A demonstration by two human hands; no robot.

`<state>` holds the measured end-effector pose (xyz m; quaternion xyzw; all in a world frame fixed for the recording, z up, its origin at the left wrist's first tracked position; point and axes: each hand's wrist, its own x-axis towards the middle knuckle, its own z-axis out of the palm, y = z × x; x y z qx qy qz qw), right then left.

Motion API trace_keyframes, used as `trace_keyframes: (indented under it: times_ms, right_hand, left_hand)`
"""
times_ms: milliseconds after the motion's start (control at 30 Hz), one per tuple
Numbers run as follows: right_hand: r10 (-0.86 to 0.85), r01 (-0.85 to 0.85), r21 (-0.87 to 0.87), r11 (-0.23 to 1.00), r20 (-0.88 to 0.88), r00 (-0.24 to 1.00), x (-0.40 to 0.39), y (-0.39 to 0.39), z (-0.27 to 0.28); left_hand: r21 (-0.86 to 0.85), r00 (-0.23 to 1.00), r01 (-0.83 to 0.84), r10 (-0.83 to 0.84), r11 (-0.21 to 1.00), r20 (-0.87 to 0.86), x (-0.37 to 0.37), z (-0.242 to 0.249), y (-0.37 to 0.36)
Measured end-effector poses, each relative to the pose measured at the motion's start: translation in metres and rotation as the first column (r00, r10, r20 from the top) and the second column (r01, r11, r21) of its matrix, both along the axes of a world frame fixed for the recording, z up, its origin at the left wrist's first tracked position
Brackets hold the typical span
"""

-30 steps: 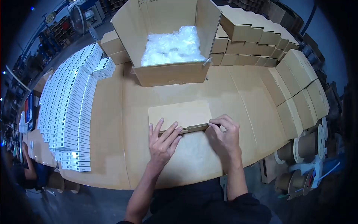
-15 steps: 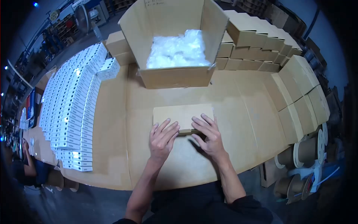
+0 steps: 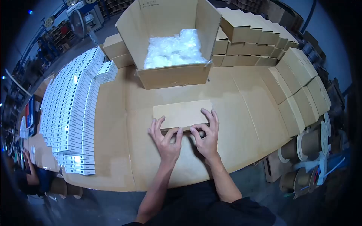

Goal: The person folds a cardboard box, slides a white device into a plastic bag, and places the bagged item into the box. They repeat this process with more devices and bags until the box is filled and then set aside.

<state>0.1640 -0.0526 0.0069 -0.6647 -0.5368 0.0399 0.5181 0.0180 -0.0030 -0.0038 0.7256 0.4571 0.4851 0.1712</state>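
Observation:
A small closed brown cardboard box (image 3: 181, 112) lies flat on the table in front of me. My left hand (image 3: 167, 141) is curled at its front left corner, with the thumb and index finger pressed together at the front edge. On the other side, my right hand (image 3: 206, 137) pinches the same edge with thumb and index finger, while its other fingers bend over the right end of the lid. The two thumbs are close together near the middle of the front edge. My fingers partly hide the front face of the box.
A large open carton (image 3: 173, 77) with clear plastic bags (image 3: 171, 52) stands behind the box. Stacked small white boxes (image 3: 71, 109) fill the table's left side. Brown boxes (image 3: 249, 49) line the back right and right edge. Spools (image 3: 296, 150) sit below right; another person (image 3: 32, 173) is far left.
My fingers went from lying flat over the lid to curling and pinching at its front edge. The view has shifted slightly.

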Motion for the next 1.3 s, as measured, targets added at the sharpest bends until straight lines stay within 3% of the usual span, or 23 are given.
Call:
trace_keyframes:
  times_ms: [567,667,767,800,867,933,1067,1133,1200,1233,1267,1300]
  right_hand:
    - [-0.083,0.083,0.002,0.997,0.031,0.996,-0.007,0.005,-0.008]
    - [-0.018,0.018,0.020,1.000,0.019,1.000,0.009,-0.001,-0.003]
    - [-0.059,0.054,-0.034,0.998,-0.176,0.983,0.017,0.003,-0.001]
    - [-0.088,0.090,0.027,0.996,-0.057,0.994,0.019,0.009,-0.006]
    - [-0.090,0.085,-0.032,0.996,-0.245,0.965,0.017,0.014,-0.014]
    - [-0.137,0.100,-0.125,0.987,-0.336,0.932,0.013,0.012,-0.016]
    - [-0.105,0.109,-0.012,0.994,-0.403,0.909,0.016,0.008,-0.048]
    - [-0.024,0.045,0.030,0.999,-0.496,0.868,0.009,0.002,-0.026]
    - [0.098,-0.040,0.116,0.992,-0.549,0.830,0.018,-0.001,-0.025]
    - [0.180,-0.107,0.165,0.980,-0.529,0.829,0.024,-0.001,-0.032]
    - [0.146,-0.136,0.055,0.989,-0.399,0.905,0.030,-0.001,-0.031]
    - [0.191,-0.202,0.026,0.979,-0.465,0.864,0.032,-0.001,-0.028]
  left_hand:
    - [-0.062,0.997,-0.041,0.045,0.997,0.065,0.003,-0.006,0.007]
    - [0.003,0.997,0.070,-0.070,0.998,-0.042,-0.014,0.010,0.021]
    - [0.039,0.986,0.163,-0.164,0.986,0.026,-0.019,0.005,0.035]
    - [0.072,0.984,0.172,-0.174,0.983,0.031,-0.017,0.002,0.040]
    - [0.130,0.982,0.182,-0.188,0.975,0.034,-0.017,-0.005,0.045]
    - [0.073,0.979,0.195,-0.199,0.978,0.037,-0.017,-0.006,0.046]
    - [0.043,0.965,0.259,-0.261,0.965,0.041,-0.022,-0.010,0.048]
    - [-0.071,0.848,0.330,-0.263,0.941,0.461,-0.023,-0.003,0.048]
    - [-0.166,0.712,0.456,-0.246,0.874,0.658,-0.031,-0.011,0.050]
    - [-0.210,0.695,0.519,-0.266,0.829,0.668,-0.045,-0.026,0.052]
    - [-0.373,0.795,0.514,-0.266,0.773,0.544,-0.061,-0.040,0.048]
    - [-0.517,0.864,0.484,-0.292,0.706,0.409,-0.063,-0.051,0.044]
